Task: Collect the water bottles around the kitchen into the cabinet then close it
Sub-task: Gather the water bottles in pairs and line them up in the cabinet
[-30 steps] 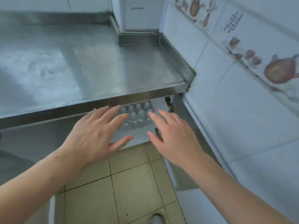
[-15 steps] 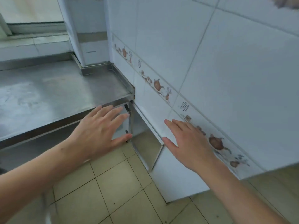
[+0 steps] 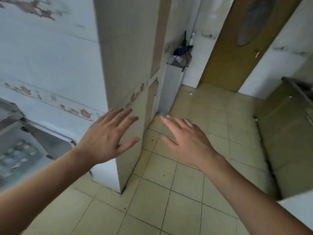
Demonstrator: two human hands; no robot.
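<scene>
Plastic bottles (image 3: 15, 155) fill the open cabinet (image 3: 50, 141) far left; both hands, left (image 3: 108, 138) and right (image 3: 188, 141), released, must fetch another.

Pale beige square-tiled floor (image 3: 169, 192) across the lower frame. White tiled wall corner (image 3: 128, 65) at centre, with a brown teapot-pattern border strip (image 3: 74, 111) at left. Brown wooden door (image 3: 237, 44) at upper right. Blurred blue object (image 3: 182, 50) at upper centre.

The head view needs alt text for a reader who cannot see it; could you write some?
Two empty hands, left hand and right hand, reach forward with fingers spread over a tiled floor. At far left an open cabinet holds water bottles; a wooden door stands ahead.
</scene>
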